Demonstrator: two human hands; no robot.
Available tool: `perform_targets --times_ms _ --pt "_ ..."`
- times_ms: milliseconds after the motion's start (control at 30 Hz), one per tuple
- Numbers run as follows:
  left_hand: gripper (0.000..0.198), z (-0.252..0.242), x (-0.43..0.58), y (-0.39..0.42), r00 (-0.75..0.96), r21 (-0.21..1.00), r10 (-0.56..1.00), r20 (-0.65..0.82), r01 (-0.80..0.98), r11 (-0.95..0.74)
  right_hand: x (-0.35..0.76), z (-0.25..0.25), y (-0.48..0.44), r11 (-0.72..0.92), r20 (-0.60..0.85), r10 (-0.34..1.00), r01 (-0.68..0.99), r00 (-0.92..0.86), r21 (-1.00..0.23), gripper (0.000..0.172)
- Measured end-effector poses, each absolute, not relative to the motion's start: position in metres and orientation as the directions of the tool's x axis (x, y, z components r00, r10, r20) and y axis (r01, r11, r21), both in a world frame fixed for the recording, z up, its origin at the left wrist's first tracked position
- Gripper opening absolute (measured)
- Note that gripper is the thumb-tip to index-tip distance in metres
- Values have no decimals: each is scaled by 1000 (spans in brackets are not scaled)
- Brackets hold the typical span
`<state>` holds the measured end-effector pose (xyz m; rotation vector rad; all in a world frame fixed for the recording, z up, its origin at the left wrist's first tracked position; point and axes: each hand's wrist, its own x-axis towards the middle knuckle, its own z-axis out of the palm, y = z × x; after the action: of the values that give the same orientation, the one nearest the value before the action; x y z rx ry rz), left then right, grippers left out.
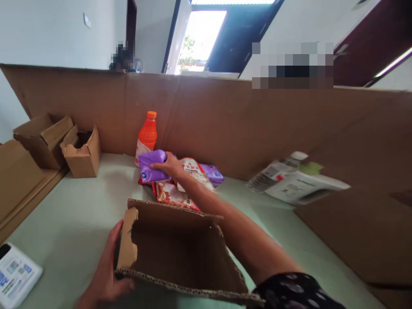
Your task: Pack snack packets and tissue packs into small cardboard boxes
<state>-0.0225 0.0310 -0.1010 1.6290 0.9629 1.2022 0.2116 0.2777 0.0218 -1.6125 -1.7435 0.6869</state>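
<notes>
My left hand (107, 270) grips the left end of an open cardboard box (174, 287), thumb on the near side and fingers around the far side. Its inside looks dark, with nothing visible in it. Beyond the box, my right hand (169, 165) is closed on a purple soft pack (151, 165), held above a red and white snack bag (175, 195). Another purple pack (212, 174) lies behind that bag, partly covered by it. An orange drink bottle (147, 135) stands upright just behind the held pack.
Two smaller open cardboard boxes (82, 161) (48, 146) stand at the back left. A clear plastic bottle (268, 176) and a white package (302, 189), blurred, are at the right. A white container (17, 274) lies front left. A tall cardboard wall (225, 124) borders the table (71, 214).
</notes>
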Motion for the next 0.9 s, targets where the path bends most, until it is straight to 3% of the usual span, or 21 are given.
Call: perform_targets --times_ms 100,200,267,333,433,600,800,900 --pt "113 -98 -22 30 251 942 925 284 108 -318 241 60 239 219 265 964 517 15 -827 76" --pt "117 -96 -23 32 272 946 927 260 122 -301 273 103 177 514 527 850 190 22 -837 72" --pt "118 -98 -24 34 297 951 925 239 121 -285 286 122 130 606 606 792 220 -76 -765 73" --pt "122 -101 -26 37 305 949 924 230 139 -282 289 124 93 628 601 770 418 -212 -657 76" --pt "129 -105 -28 40 284 941 929 239 170 -294 282 106 66 611 473 780 663 -410 -433 83" --pt "127 -106 -29 41 259 936 928 267 157 -314 249 69 78 624 25 771 746 -636 -233 70" --pt "124 -103 -30 44 271 927 921 279 175 -332 209 53 91 682 -218 650 685 -728 -255 66" --pt "119 -99 -31 45 286 923 915 283 180 -341 219 64 87 692 -208 611 643 -764 -327 64"
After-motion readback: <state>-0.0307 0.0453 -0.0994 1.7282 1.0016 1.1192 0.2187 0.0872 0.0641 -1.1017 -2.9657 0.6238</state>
